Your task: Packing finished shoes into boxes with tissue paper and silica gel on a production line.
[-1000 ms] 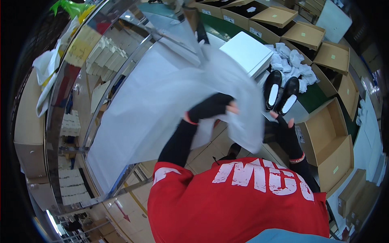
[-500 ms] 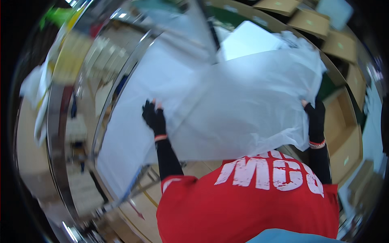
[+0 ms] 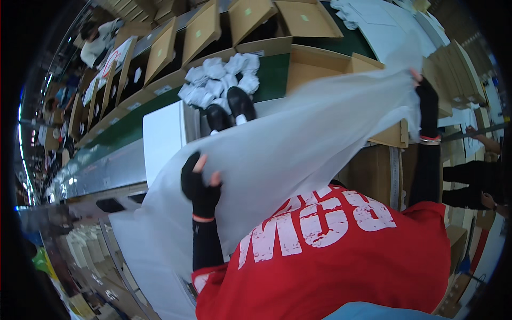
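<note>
A large sheet of thin white tissue paper (image 3: 277,141) stretches across in front of me, its right end lifted and slightly blurred. My right hand (image 3: 428,106), in a black fingerless glove, is closed on the sheet's upper right corner. At the sheet's left part is my left hand (image 3: 201,188), gloved the same way, fingers apart and resting against the paper. Beyond the sheet's far edge stands a pair of black shoes (image 3: 241,104), partly covered by it. Crumpled white paper balls (image 3: 213,82) are heaped behind the shoes.
Several open cardboard boxes (image 3: 200,34) line the green conveyor belt (image 3: 272,74). A white stack (image 3: 161,136) stands left of the shoes. An open brown box (image 3: 314,66) lies beyond the sheet. Another person (image 3: 101,40) is at far left; someone's arms (image 3: 480,200) show at right.
The view has turned right, bringing the belt and shoes into sight. My right hand has raised the sheet's corner up and away; the left hand stays against the paper.
</note>
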Demonstrator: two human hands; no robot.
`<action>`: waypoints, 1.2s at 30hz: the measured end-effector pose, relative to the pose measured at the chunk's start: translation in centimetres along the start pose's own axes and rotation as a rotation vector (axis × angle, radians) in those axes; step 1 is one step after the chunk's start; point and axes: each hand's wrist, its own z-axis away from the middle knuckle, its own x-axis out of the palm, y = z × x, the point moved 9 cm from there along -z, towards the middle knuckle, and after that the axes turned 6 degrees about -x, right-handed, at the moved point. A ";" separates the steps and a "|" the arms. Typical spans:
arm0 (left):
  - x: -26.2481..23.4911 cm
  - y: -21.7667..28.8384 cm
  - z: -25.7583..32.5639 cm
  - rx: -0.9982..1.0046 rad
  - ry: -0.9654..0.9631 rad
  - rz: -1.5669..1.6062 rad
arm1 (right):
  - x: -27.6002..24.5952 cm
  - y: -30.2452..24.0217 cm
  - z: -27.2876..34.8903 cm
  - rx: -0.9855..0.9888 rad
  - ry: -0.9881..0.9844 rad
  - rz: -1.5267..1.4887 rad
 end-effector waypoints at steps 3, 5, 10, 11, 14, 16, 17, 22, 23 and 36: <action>10.5 3.1 -6.3 0.182 -0.273 -0.128 | -7.5 3.3 1.6 0.198 0.121 0.004; 15.3 2.4 -9.5 0.229 -0.324 -0.258 | -11.8 7.5 2.1 0.229 0.028 0.053; 26.2 -0.9 -15.5 0.130 -0.683 -0.350 | -16.9 16.7 6.3 0.387 -0.041 -0.008; 28.0 -2.3 -15.9 0.061 -0.825 -0.393 | -17.2 17.4 6.7 0.394 -0.074 0.019; 32.3 -5.7 -17.0 0.083 -1.106 -0.235 | -18.2 20.1 7.2 0.379 -0.197 0.124; 34.1 -5.9 -20.7 0.197 -0.911 -0.388 | -21.4 24.1 9.1 0.488 -0.227 0.252; 34.6 -6.1 -22.7 0.207 -0.813 -0.412 | -21.8 25.3 9.9 0.544 -0.249 0.308; 40.2 -6.3 -24.0 -0.188 -1.025 0.056 | -23.1 29.8 12.0 0.595 -0.253 0.206; 40.5 -5.7 -21.9 -0.387 -1.172 0.252 | -23.0 29.9 12.1 0.605 -0.251 0.182; 39.1 -3.9 -29.5 0.399 -0.408 -0.627 | -21.3 30.6 10.3 0.606 -0.284 0.252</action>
